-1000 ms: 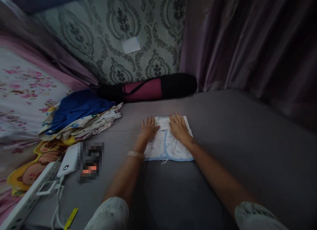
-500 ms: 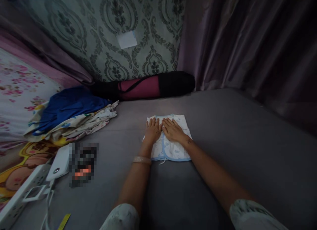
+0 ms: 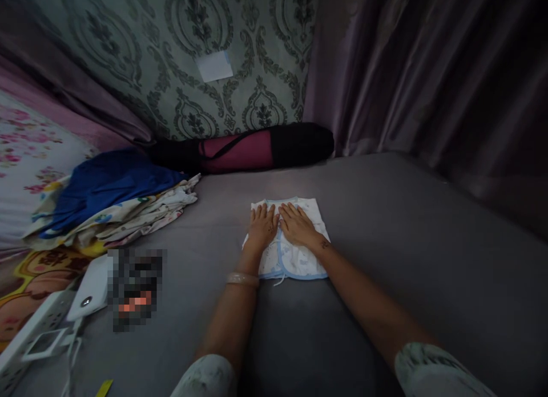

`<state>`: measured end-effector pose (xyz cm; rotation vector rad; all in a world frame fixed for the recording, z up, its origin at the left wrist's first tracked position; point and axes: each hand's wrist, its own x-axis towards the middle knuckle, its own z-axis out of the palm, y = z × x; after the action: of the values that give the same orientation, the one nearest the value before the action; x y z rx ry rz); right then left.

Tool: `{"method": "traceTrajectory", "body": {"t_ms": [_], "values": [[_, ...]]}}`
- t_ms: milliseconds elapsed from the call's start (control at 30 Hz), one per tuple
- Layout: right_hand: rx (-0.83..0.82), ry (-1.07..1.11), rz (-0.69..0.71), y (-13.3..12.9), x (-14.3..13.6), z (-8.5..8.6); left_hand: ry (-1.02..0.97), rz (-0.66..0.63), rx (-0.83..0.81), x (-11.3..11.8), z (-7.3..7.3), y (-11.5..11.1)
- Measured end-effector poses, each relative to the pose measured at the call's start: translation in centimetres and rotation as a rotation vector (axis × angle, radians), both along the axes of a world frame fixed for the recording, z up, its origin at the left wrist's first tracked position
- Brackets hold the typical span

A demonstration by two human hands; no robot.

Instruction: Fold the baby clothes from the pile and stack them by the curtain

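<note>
Evidently, small white garment (image 3: pixel 303 258) beneath both grips, left hand (image 3: pixel 262 227) and right hand (image 3: pixel 296 226) unclenched, palms down.

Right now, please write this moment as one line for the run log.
left hand: flat on small garment | right hand: flat on same garment | behind: long bag | left side: blue cloth, power strip

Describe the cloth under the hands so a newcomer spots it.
On the grey sheet, nearer than the long maroon-black bag, the left hand and right hand lie flat on a printed white cloth. Its pale blue edging and flatness set it apart from the crumpled fabric heap further left.
</note>
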<state>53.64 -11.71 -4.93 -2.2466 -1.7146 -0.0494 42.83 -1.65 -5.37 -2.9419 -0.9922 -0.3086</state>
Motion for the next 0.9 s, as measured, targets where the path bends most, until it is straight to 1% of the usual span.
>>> {"method": "traceTrajectory", "body": {"t_ms": [100,167,267,367,433,533,600,667,733,767,833,900], "values": [[0.059,-0.009,-0.12,-0.1,0.1,0.1,-0.07,0.077,0.065,0.0,0.0,0.0],[0.052,-0.004,-0.192,-0.1,0.1,0.0,-0.077,0.113,0.07,0.0,-0.1,0.1],[-0.022,0.026,-0.21,0.0,0.0,-0.2,-0.028,0.121,0.024,0.0,-0.3,0.1],[-0.034,0.035,-0.203,0.0,0.1,-0.1,-0.034,0.131,0.011,0.0,-0.1,0.1],[0.026,0.014,-0.249,0.0,0.4,0.1,-0.103,0.171,0.047,-0.1,0.2,0.1],[0.127,-0.021,-0.391,-0.3,1.3,0.0,-0.189,0.261,0.081,-0.4,0.2,0.3],[0.104,0.001,-0.431,-0.5,1.9,-0.4,-0.159,0.287,0.028,-0.6,-0.2,0.6],[0.071,0.04,-0.426,-0.6,2.2,-0.8,-0.124,0.292,-0.036,-0.6,-0.5,0.8],[0.082,0.071,-0.413,-0.6,2.3,-0.9,-0.129,0.29,-0.076,-0.6,-0.6,1.1],[0.091,0.089,-0.408,-0.5,2.4,-0.8,-0.139,0.286,-0.104,-0.6,-0.4,1.3],[0.075,0.155,-0.415,-0.5,2.9,-0.2,-0.17,0.282,-0.212,-0.8,0.3,1.9],[0.038,0.258,-0.433,-0.7,3.9,0.6,-0.24,0.285,-0.398,-1.6,1.2,2.7]]}}
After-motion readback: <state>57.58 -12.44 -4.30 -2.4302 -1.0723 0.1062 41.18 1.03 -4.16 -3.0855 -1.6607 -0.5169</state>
